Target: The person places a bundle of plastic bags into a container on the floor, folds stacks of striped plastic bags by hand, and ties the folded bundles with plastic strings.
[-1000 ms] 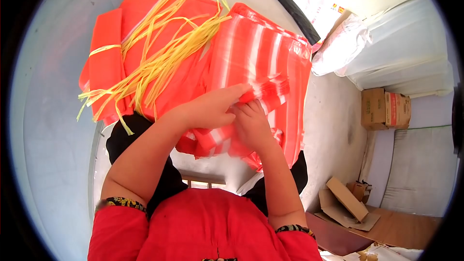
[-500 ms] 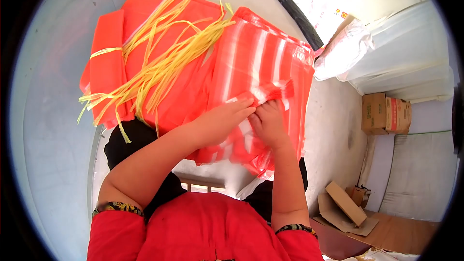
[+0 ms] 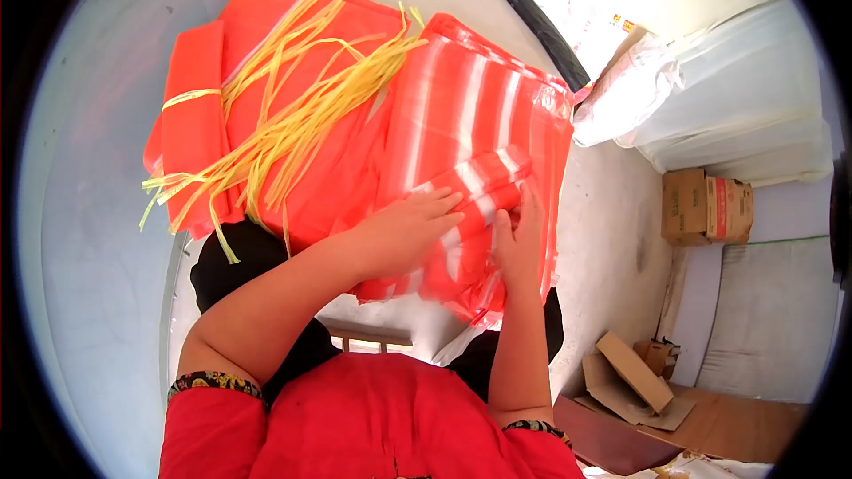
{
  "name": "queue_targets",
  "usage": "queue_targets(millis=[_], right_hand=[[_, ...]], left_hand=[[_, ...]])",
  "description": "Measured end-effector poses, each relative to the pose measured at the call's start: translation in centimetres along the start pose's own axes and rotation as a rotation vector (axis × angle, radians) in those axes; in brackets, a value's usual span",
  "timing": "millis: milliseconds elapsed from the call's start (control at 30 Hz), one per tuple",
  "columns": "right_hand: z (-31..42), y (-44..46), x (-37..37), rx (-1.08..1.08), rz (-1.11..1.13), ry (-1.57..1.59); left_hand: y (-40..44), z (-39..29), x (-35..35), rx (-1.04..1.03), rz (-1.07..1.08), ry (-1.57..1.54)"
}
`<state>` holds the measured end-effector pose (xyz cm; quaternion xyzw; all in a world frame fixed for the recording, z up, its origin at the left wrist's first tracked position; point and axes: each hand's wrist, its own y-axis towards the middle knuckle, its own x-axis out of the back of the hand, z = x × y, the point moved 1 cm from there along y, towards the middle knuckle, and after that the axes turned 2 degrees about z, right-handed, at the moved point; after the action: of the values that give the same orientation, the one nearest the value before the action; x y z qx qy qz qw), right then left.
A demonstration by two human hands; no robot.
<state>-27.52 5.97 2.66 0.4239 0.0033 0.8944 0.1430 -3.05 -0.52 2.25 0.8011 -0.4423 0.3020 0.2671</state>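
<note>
A stack of red-and-white striped plastic bags point(image 3: 444, 98) lies in front of me, and a narrow folded strip of the same film point(image 3: 484, 176) runs slantwise over it. My left hand point(image 3: 413, 226) rests on the strip's lower left part with its fingers stretched out. At the strip's right end is my right hand point(image 3: 522, 235), fingers pointing up and thumb apart from them, touching the film's edge. Crumpled striped film point(image 3: 457, 275) bunches up between my hands, partly hidden by them.
Left of the stack, yellow plastic ties point(image 3: 306, 129) lie across plain red plastic sheets point(image 3: 240, 44). A tied red bundle point(image 3: 193, 71) is at the far left. A black roll point(image 3: 546, 40) lies beyond the stack. Cardboard boxes point(image 3: 688, 204) stand at the right.
My hands have moved apart; the right one has slid down and right off the strip's upper edge, its fingers now opened. The folded strip lies flatter and straighter.
</note>
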Motion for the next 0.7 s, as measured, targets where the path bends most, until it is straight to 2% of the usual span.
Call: queue_targets(millis=[167,267,333,367,433,467,567,700], right_hand=[[4.4,1.8,-1.1,0.109,0.141,0.149],[4.9,3.4,-2.8,0.118,0.152,0.097],[4.8,3.5,-4.3,0.263,0.164,0.021],[4.8,3.5,-4.8,0.332,0.165,-0.017],[5.7,3.9,-4.6,0.401,0.27,-0.202],[6.0,4.1,-4.6,0.432,0.321,-0.295],[5.2,4.9,-5.3,0.485,0.246,-0.332],[5.0,7.2,-5.3,0.335,0.317,-0.373]], left_hand=[[-0.7,-2.1,1.0,0.027,0.052,-0.065],[-1.4,-2.8,1.4,0.032,0.042,-0.014],[-1.4,-3.1,0.8,0.009,0.024,0.007],[-1.3,-3.3,0.9,0.031,0.081,0.025],[-1.2,-4.1,1.7,0.067,0.202,0.061],[-1.2,-4.0,1.5,0.056,0.181,0.081],[-1.3,-3.9,0.4,0.037,0.151,0.132],[-1.6,-3.6,-0.5,0.019,0.129,0.163]])
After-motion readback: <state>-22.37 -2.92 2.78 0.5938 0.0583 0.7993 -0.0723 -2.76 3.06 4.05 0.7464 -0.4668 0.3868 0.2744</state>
